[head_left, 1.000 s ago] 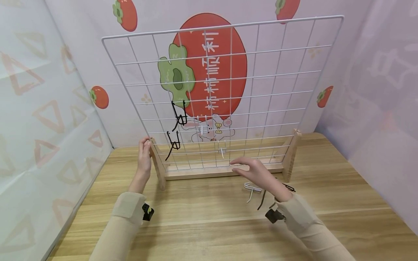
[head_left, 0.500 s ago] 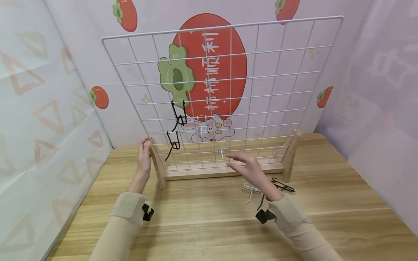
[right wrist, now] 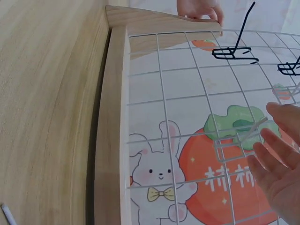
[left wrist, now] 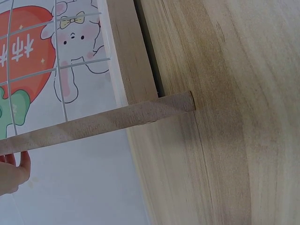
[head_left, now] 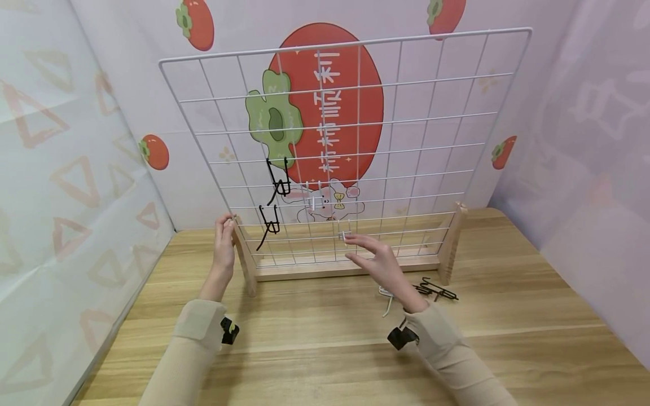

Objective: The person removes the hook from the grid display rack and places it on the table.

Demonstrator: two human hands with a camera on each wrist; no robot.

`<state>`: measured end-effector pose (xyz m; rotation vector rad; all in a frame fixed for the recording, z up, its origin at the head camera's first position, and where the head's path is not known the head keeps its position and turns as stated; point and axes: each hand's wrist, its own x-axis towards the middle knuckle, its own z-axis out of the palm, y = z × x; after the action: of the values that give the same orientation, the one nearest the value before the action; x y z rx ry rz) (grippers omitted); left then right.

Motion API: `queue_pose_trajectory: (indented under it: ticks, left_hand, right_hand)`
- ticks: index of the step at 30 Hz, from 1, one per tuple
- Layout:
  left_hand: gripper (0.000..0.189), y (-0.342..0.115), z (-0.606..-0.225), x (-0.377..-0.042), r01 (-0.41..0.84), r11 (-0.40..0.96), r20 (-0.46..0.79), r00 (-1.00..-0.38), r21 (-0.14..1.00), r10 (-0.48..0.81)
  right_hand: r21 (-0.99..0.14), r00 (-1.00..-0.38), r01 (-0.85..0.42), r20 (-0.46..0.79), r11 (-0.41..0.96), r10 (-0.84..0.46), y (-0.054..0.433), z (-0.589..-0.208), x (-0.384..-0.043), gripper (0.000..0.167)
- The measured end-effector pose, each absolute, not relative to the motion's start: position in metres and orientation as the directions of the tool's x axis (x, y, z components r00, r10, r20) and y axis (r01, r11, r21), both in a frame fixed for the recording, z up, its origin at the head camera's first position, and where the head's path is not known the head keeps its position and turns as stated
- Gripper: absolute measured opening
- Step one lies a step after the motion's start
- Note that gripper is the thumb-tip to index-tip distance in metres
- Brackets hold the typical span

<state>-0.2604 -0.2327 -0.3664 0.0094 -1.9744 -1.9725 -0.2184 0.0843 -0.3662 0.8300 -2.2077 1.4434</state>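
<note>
A white wire grid panel (head_left: 358,121) stands upright in a wooden stand (head_left: 304,273). At the top of the stand's left upright (left wrist: 79,126), my left hand (head_left: 224,242) grips the wood with bent fingers. My right hand (head_left: 382,262) is in front of the lower grid, thumb and fingers spread apart. Its fingertips are right at a white wire hook (right wrist: 227,152) hung on the grid, and nothing is held between them. A second white hook (head_left: 315,202) hangs higher to the left. Two black hooks, one upper (head_left: 281,185) and one lower (head_left: 271,226), hang near the left side.
On the wooden table (head_left: 304,344), right of centre, lie black hooks (head_left: 440,290) and a white hook (head_left: 387,304), partly hidden by my right forearm. A backdrop with persimmon drawings (head_left: 355,84) rises behind the grid. A pale printed sheet (head_left: 66,225) stands at the left.
My right hand has moved left along the lower grid to the white hook, uncovering more of the black hooks on the table. My left hand has stayed at the upright.
</note>
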Motion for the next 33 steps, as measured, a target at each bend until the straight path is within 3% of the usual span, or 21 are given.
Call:
queue_pose_trajectory:
  ticks: [11, 33]
  left_hand:
    - [0.017, -0.225, -0.355, -0.248, 0.244, 0.034, 0.245, -0.940, 0.969, -0.238]
    - [0.014, -0.233, -0.372, -0.262, 0.264, 0.066, 0.272, -0.930, 0.962, -0.249]
  right_hand:
    - [-0.692, -0.751, -0.660, 0.608, 0.294, -0.256, 0.077, -0.354, -0.211, 0.022]
    - [-0.693, -0.746, -0.666, 0.616, 0.276, -0.251, 0.074, -0.365, -0.222, 0.017]
